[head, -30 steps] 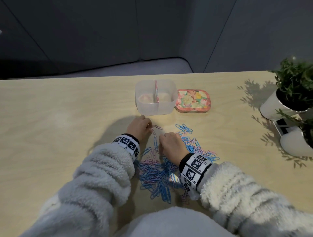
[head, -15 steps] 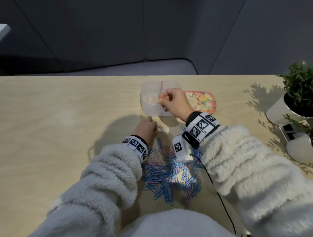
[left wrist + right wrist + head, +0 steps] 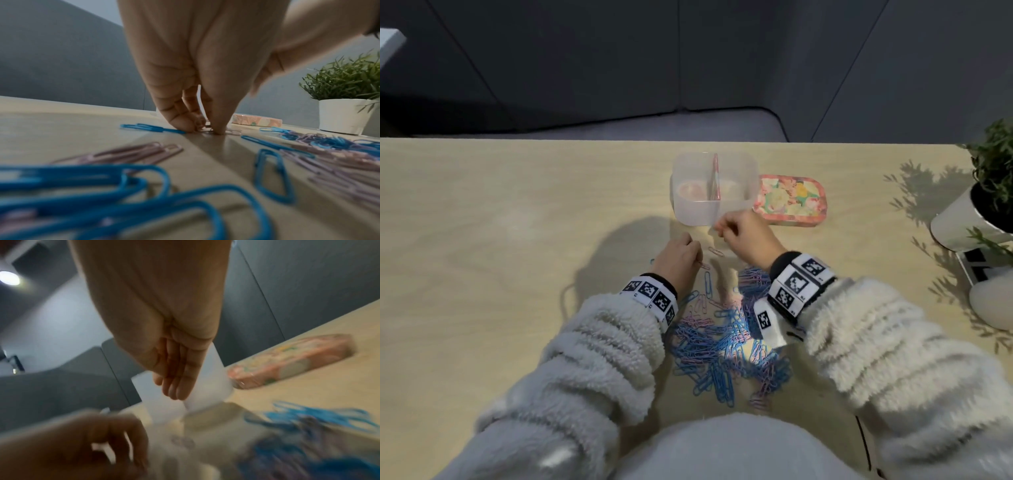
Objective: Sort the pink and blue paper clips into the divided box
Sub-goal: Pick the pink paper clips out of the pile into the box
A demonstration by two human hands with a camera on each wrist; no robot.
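The clear divided box [image 3: 690, 209] stands at the table's middle with a pink divider; its contents are hard to make out. A heap of pink and blue paper clips [image 3: 722, 342] lies near me between my wrists. My left hand [image 3: 697, 255] is down on the table, thumb and fingertips pinching a pink paper clip [image 3: 232, 132] that lies flat there. Another pink clip [image 3: 715, 251] lies loose just right of it. My right hand [image 3: 722, 228] hovers before the box's near wall [image 3: 213, 386], its fingers [image 3: 176, 386] straight and holding nothing.
A floral lid [image 3: 789, 200] lies right of the box. Two white pots with a green plant [image 3: 962, 222] stand at the right edge. A blue clip [image 3: 152, 127] lies left of my left fingers. Bare tabletop stretches to the left.
My right hand rose from the heap to over the box, then drew back to its near side, now holding nothing. The left hand stayed by the loose pink clips.
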